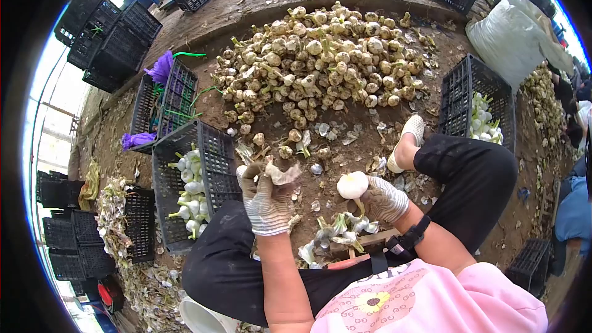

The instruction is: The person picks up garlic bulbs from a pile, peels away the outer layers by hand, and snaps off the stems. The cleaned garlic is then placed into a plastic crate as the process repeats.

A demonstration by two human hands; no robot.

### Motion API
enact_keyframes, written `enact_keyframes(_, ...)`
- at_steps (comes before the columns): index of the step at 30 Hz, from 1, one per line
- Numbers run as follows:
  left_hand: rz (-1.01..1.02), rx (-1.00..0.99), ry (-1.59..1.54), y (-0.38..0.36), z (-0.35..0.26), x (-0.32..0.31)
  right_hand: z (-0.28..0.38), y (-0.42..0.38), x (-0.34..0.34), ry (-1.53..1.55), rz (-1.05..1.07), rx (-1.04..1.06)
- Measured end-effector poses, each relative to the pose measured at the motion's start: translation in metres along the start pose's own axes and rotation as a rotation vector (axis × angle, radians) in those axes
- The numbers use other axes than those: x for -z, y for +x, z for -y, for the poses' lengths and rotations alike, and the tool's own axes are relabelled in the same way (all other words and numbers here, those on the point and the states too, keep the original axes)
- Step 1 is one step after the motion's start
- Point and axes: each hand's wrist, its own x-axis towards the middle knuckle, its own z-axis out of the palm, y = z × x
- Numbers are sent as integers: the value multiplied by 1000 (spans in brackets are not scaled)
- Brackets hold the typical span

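Note:
My left hand (264, 205), in a dirt-stained striped glove, is closed with a loose piece of garlic skin (283, 174) at its fingertips, slightly blurred. In a matching glove, my right hand (386, 201) grips a garlic bulb (353, 185) by its stem, the white rounded end facing up. The two hands are apart, over the ground between my knees. Below them lie trimmed garlic stems and peelings (338, 229) beside a small wooden piece (364, 240). Several unpeeled bulbs (285, 152) lie just beyond my left hand.
A large heap of unpeeled garlic (320, 61) lies ahead. Black crates hold cleaned bulbs at left (220, 163) and right (459, 95). A crate with purple netting (161, 66) stands farther left. A white sack (509, 40) stands at right, and a person in blue (572, 209) is at the right edge.

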Motion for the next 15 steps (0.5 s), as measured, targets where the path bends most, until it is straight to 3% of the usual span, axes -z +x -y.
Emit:
enact_keyframes(3,143,-149,978,7,10,38,11,-1,-11,-63,13,-1)
enact_keyframes(4,226,-99,1220,0,9,28,12,1,-8,-134,-20,-16)
enact_keyframes(5,265,-222,1346,-8,13,23,15,-1,-10,-209,-35,-21)
enact_keyframes(7,377,-96,1112,-19,16,9,16,0,-15,-362,-7,-43)
enact_keyframes(8,507,-451,1363,-14,25,13,11,0,-6,-397,-27,-106)
enact_keyframes(9,580,-165,1000,-21,30,1,1,5,0,-440,-19,-172)
enact_keyframes(10,618,-115,1042,-27,34,-1,6,-4,-32,-324,-119,-80)
enact_keyframes(11,659,-67,1085,-33,40,-5,-8,-3,-7,-68,-144,-164)
enact_keyframes(12,700,-19,1128,-40,46,-9,-31,-5,50,97,-40,-185)
enact_keyframes(13,577,-166,1131,-40,67,7,-27,-5,22,-57,-84,-155)
enact_keyframes(15,427,-183,1252,-39,52,7,-37,17,36,-350,-16,-162)
